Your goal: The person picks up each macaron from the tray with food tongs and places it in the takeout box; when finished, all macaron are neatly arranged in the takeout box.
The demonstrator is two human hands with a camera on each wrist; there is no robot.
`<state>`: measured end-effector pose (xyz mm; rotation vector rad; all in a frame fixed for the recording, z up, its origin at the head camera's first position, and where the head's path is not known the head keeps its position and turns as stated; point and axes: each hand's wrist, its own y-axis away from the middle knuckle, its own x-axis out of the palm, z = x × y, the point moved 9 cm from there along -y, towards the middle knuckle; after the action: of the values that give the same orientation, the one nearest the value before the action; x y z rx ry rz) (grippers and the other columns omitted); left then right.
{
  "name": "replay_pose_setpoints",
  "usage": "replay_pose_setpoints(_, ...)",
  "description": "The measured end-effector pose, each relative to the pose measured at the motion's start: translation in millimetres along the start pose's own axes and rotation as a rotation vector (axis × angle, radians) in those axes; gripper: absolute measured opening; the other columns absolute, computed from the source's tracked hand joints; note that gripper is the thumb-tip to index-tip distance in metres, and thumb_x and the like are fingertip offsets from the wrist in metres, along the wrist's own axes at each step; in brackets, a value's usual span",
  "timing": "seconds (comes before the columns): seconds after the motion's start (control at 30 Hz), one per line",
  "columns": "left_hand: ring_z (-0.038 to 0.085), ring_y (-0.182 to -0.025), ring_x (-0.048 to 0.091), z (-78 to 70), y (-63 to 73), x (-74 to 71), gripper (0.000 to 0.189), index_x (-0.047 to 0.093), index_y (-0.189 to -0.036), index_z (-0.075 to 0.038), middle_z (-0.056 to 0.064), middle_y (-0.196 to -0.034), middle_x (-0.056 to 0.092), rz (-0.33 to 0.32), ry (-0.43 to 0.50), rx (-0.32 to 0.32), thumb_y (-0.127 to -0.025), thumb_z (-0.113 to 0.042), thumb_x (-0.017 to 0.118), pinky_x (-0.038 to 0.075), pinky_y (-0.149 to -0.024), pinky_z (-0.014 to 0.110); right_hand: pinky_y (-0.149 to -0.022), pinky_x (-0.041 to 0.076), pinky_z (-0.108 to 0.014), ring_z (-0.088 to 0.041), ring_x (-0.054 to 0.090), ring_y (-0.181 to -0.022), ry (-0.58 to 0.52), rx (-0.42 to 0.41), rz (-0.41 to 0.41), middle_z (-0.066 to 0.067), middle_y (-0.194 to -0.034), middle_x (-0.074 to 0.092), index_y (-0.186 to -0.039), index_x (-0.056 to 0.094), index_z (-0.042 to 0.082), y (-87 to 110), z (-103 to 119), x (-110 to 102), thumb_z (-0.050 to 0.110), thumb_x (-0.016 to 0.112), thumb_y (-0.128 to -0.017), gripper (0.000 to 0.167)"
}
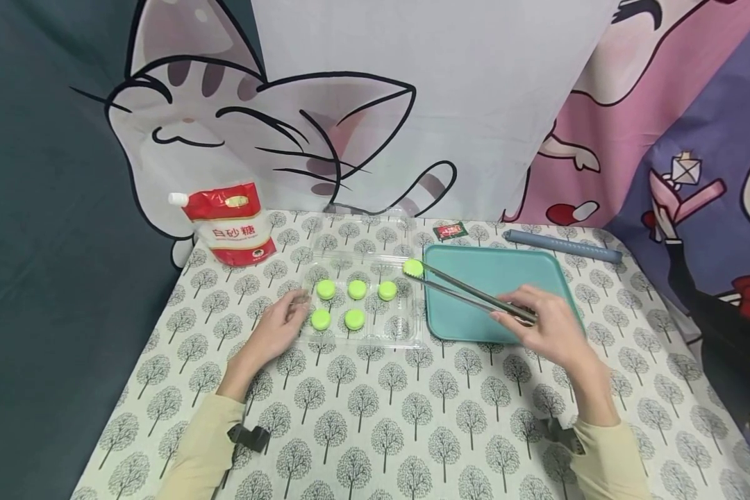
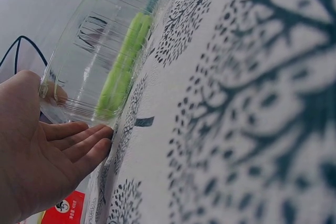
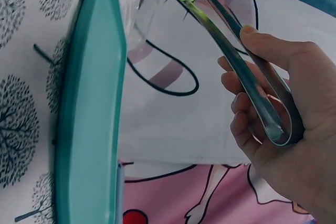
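My right hand (image 1: 546, 323) grips metal tongs (image 1: 475, 290) near their bend. A bright green macaron (image 1: 413, 268) sits between the tong tips, over the right edge of the clear plastic box (image 1: 369, 342). Inside the box lie several more green macarons (image 1: 357, 289), three along the back and two in front. My left hand (image 1: 278, 326) is at the box's left side. In the left wrist view, its thumb (image 2: 52, 94) hooks over the rim and shows through the plastic, while the fingers (image 2: 79, 142) stretch along the outside wall close to the tablecloth.
A teal tray (image 1: 434, 326) lies right of the box, under the tongs. Behind it are a grey-blue rod (image 1: 562, 246) and a small red-green packet (image 1: 450, 231). A red and white sugar pouch (image 1: 234, 226) stands at the back left. The box's transparent lid (image 1: 365, 229) is folded back.
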<state>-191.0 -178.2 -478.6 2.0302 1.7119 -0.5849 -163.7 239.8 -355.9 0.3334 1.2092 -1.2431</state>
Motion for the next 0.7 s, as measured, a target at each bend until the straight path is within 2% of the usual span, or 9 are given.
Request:
replay_pose_setpoints(0.2, 0.041, -0.130, 0.057, 1.2, 1.4, 0.3, 0.049, 0.043, -0.150, -0.002, 0.022, -0.145, 0.056, -0.002, 0.002, -0.007, -0.107, -0.026, 0.048, 0.045, -0.114, 0.056, -0.065, 0.053, -0.027, -0.009, 0.061, -0.072, -0.012, -0.070, 0.067, 0.002, -0.088, 0.071, -0.104, 0.077, 0.008, -4.4, 16, 8, 0.013, 0.083, -0.080, 0.026)
replay_pose_setpoints(0.33, 0.041, -0.130, 0.058, 2.1, 2.0, 0.1, 0.050, 0.043, -0.150, -0.003, 0.022, -0.145, 0.056, -0.003, -0.002, -0.010, -0.107, -0.027, 0.048, 0.045, -0.114, 0.056, -0.063, 0.050, -0.025, -0.005, 0.056, -0.068, -0.026, -0.071, 0.141, 0.008, -0.083, 0.066, -0.105, 0.077, 0.009, -7.8, 22, 16, 0.015, 0.082, -0.082, 0.024)
replay_pose_setpoints(0.7, 0.041, -0.129, 0.058, 0.7, 0.0, -0.3, 0.050, 0.043, -0.150, -0.003, 0.022, -0.145, 0.056, -0.003, -0.001, 0.002, -0.107, -0.028, 0.048, 0.046, -0.113, 0.056, -0.063, 0.052, -0.023, 0.002, 0.050, -0.065, -0.011, -0.105, 0.294, -0.001, -0.089, 0.070, -0.105, 0.076, 0.006, -21.4, 41, 31, 0.022, 0.080, -0.087, 0.025)
